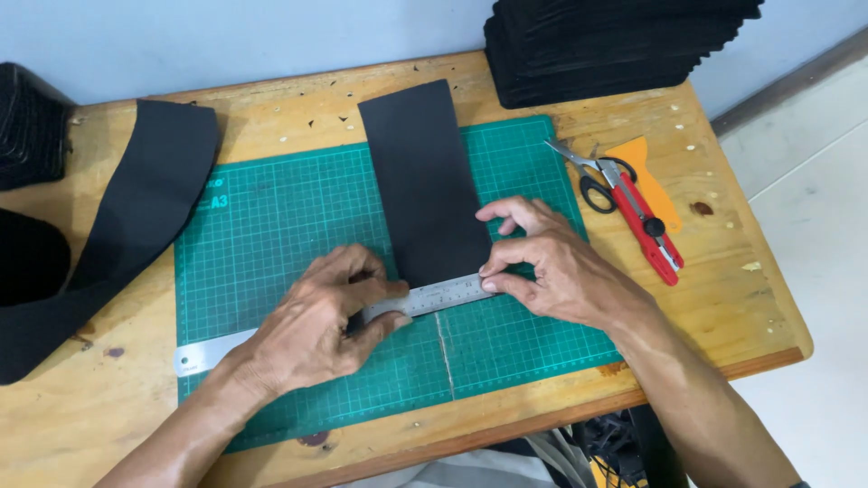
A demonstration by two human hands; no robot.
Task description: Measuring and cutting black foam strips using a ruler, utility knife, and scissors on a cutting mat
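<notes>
While the flat black rectangular strip (425,181) lay lengthwise away from the person on the green gridded cutting mat (271,235), the steel ruler (434,296) crossed its near end; the left hand (316,325) pressed the ruler with curled fingers, the right hand (561,267) pinching the strip's near right corner, nearer

A green cutting mat (271,226) ruled with a pale grid lies on a light wooden table (741,307). On the mat are a plain black strip (425,181) and a silver steel ruler (434,296). At right, black-handled scissors (588,176), a red knife (646,221), an orange scraper (653,176)
</notes>
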